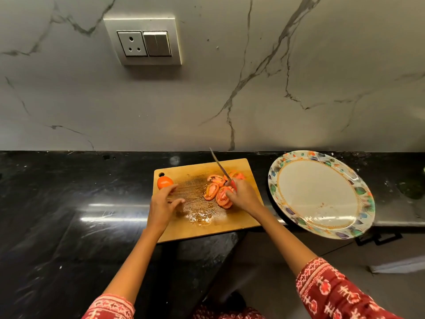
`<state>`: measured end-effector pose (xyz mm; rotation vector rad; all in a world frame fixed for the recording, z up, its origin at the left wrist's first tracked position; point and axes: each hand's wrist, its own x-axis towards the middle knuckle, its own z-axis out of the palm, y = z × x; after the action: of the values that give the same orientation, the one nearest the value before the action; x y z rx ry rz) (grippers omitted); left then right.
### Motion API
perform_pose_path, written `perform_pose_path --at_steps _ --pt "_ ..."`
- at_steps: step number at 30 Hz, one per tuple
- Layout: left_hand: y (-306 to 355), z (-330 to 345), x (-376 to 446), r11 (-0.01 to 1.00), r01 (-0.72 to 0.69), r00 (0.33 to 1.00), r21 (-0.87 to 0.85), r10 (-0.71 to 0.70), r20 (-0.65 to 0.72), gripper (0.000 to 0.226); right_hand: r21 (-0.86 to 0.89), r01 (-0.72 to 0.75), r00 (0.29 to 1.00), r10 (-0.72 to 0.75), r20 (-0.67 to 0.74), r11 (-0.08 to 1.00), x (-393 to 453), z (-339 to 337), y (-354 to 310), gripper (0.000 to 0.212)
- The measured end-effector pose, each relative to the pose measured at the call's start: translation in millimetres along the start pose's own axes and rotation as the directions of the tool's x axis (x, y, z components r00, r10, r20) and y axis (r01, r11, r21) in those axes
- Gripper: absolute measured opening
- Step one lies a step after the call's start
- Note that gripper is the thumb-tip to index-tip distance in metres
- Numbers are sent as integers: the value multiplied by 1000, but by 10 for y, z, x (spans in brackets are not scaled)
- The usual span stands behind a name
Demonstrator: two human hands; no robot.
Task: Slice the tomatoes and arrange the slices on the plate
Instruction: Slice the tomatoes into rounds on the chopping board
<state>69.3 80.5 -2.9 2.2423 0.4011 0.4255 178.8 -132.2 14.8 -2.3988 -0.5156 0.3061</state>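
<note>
Tomato slices (218, 191) lie in a loose heap on the right half of the wooden cutting board (197, 224), some overlapping, their cut faces turned up. Over that heap the right hand (243, 195) is clenched around the red handle of a knife (219, 165); the handle is almost wholly hidden inside the fist. The blade's long axis runs from the hand up and to the left, its tip pointing toward the marble wall beyond the board's far edge. One whole tomato (164, 181) sits at the board's far left corner, just beside the hanging hole. The left hand (164, 203) hovers over the board's left side with fingers loosely spread, grasping nothing, its fingertips (173, 186) at the tomato; whether they touch it is hard to make out. Juice and seeds wet the middle of the board. Right of the board, apart from it, a floral-rimmed plate (320, 157) rests on the black countertop (69, 203), its near edge overhanging the counter's front, with no slices on it.
</note>
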Motion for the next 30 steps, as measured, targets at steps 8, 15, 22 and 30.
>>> perform_pose_path --at_steps 8,15,22,30 --pt "-216 -228 5 1000 18 994 19 -16 -107 54 -138 22 967 14 255 990 267 201 -515 19" --pt "-294 -223 131 983 174 984 57 -172 -33 69 13 -6 987 4 158 1000 241 261 -460 23" --pt "-261 -215 462 961 70 969 268 -129 209 72 50 -70 986 61 156 996 121 281 -313 20" --pt "-246 -350 760 750 -219 866 624 -146 479 76 91 -61 990 49 130 994 14 350 -260 15"
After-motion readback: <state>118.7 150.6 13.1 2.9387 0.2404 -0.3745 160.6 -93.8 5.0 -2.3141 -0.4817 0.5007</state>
